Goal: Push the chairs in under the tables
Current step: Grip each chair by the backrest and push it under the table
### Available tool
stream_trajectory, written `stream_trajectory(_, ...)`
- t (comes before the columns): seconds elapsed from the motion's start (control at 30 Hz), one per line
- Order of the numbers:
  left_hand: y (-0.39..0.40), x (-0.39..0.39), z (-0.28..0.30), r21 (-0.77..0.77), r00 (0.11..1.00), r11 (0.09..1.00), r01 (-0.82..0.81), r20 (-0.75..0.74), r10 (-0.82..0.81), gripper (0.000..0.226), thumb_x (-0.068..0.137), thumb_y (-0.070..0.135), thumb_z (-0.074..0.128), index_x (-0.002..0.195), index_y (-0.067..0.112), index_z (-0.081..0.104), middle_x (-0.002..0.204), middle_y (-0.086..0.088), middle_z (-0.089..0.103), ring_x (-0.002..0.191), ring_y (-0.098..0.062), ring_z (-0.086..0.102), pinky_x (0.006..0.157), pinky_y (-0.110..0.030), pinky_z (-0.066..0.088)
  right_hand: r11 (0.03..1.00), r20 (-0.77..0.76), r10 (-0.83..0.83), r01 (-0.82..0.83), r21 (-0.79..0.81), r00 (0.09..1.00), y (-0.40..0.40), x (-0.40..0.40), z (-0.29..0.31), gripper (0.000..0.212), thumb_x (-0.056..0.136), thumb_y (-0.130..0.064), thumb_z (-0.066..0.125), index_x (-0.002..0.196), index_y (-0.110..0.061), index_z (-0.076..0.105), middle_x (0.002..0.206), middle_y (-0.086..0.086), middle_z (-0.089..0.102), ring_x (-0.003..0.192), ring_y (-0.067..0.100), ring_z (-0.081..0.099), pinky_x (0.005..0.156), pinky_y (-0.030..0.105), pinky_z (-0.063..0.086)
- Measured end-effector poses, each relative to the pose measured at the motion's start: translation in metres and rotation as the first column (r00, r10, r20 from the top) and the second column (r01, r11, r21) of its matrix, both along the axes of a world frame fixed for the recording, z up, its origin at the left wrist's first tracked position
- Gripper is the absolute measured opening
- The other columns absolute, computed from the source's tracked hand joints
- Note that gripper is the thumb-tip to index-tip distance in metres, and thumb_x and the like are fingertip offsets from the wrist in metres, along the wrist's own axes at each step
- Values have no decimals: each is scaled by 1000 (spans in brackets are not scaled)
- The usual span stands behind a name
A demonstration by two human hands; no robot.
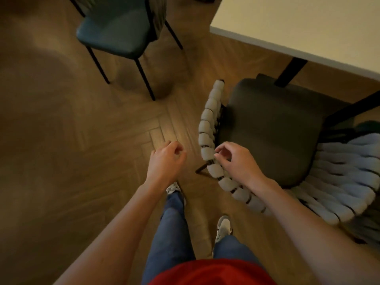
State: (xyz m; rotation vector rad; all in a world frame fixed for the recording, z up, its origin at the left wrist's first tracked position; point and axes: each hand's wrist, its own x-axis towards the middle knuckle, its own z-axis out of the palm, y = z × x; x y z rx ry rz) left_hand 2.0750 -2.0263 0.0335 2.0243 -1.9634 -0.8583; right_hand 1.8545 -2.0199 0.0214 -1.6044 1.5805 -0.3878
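Head view: grey-seated chair (273,132) with woven backrest (211,140), seat facing the white surface (298,27) at upper right — front edge beside its black leg. Right hand (234,159) rests loosely curled on the backrest; left hand (166,159) hangs loosely curled, holding nothing. Teal chair (115,31) stands apart. No legible writing.

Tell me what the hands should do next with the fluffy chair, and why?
Probably close both hands on the white padded back and push. The right hand sits at it with curled fingers, the left hand holds nothing, and most of the dark seat lies outside the table.
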Motion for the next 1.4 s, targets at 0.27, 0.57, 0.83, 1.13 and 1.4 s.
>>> stream_trajectory(0.27, -117, 115, 5, 22, 997, 999, -27, -68, 28, 16, 96, 32, 53, 100, 23, 66, 97, 10, 63, 94, -11, 58, 91, -43, 49, 998, 15, 0, -1, 57, 1000, -113, 116, -3, 9, 96, -28, 61, 102, -23, 66, 95, -12, 62, 89, 1, 59, 77, 19, 49)
stream_trajectory(0.57, -238, 180, 9, 41, 996, 999, -26, -85, 30, 18, 95, 33, 54, 102, 22, 66, 97, 9, 63, 93, -12, 59, 88, -43, 51, 999, -11, 22, -22, 35, 1000, -234, 182, 4, 4, 96, -27, 61, 98, -25, 64, 91, -15, 60, 85, 0, 57, 71, 13, 45)
stream_trajectory(0.83, -363, 182, 0, 62, 997, 998, -7, -72, 11, 19, 95, 34, 54, 102, 20, 67, 97, 8, 64, 92, -10, 59, 88, -43, 51, 997, 34, -48, 46, 66, 998, -357, 192, -18, 6, 97, -27, 60, 99, -24, 65, 91, -16, 60, 84, -3, 57, 71, 12, 45)
stream_trajectory(1.13, -530, 141, 4, 59, 992, 998, 37, -120, -30, 13, 95, 29, 57, 103, 22, 65, 97, 6, 64, 85, -6, 59, 76, -28, 51, 997, 2, -68, 68, 41, 998, -511, 153, -5, 13, 98, -30, 58, 108, -24, 65, 96, -13, 60, 88, 1, 57, 79, 22, 52)
stream_trajectory(1.4, -681, 98, -8, 53, 987, 996, 69, -148, -60, 13, 95, 30, 57, 101, 22, 66, 93, 8, 64, 85, -7, 59, 79, -34, 54, 990, -11, -123, 123, 69, 992, -640, 114, -12, 16, 97, -32, 58, 112, -27, 64, 102, -13, 62, 94, 0, 58, 86, 28, 53)
